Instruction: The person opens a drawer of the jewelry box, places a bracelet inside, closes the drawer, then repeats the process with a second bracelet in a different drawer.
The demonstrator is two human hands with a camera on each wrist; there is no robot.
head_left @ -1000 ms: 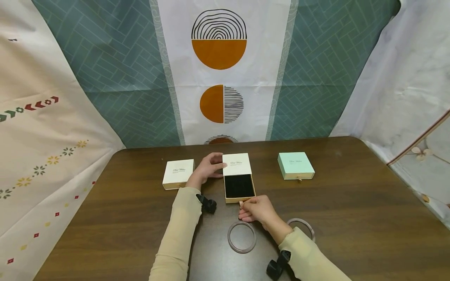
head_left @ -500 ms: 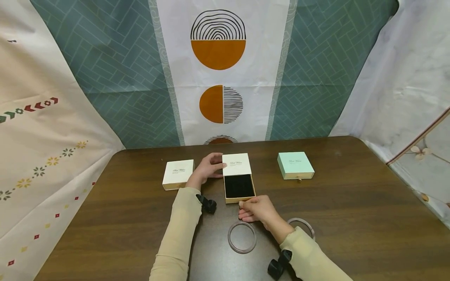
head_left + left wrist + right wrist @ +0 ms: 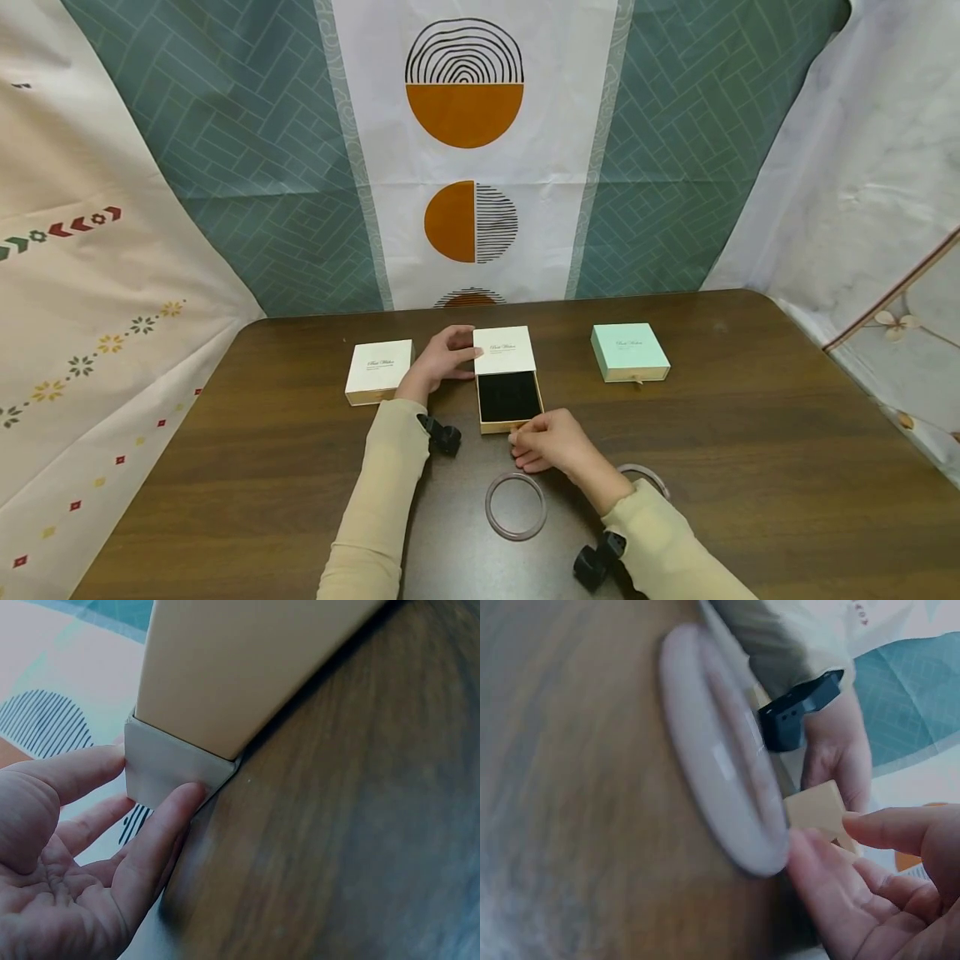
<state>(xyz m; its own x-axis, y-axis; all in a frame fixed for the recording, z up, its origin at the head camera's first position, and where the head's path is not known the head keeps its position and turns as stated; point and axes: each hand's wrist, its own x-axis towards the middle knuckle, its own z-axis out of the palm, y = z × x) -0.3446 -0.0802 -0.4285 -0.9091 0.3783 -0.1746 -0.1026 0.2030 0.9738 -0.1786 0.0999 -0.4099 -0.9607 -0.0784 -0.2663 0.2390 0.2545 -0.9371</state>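
A white box with lettering on its lid (image 3: pixel 504 350) stands in front of me, its black-lined drawer (image 3: pixel 508 397) pulled out toward me. My left hand (image 3: pixel 447 354) holds the box's far left side; in the left wrist view its thumb and a finger press on the cream cover (image 3: pixel 174 763). At the drawer's front is my right hand (image 3: pixel 553 442). The right wrist view shows its fingertips parted close to the drawer front (image 3: pixel 817 812), with nothing seen between them. Just below that hand lies a greyish bangle (image 3: pixel 516 537), large and blurred in the right wrist view.
Another white box (image 3: pixel 379 371) stands left of my left hand, and a mint green box (image 3: pixel 632 353) is at the back right. A second bangle (image 3: pixel 660 481) lies partly hidden behind my right forearm. Patterned cloths hang behind and beside the brown table (image 3: pixel 765 442).
My right hand has lifted slightly and its fingers have loosened from the drawer's pull tab. The left hand, the boxes and the near bangle have stayed in place.
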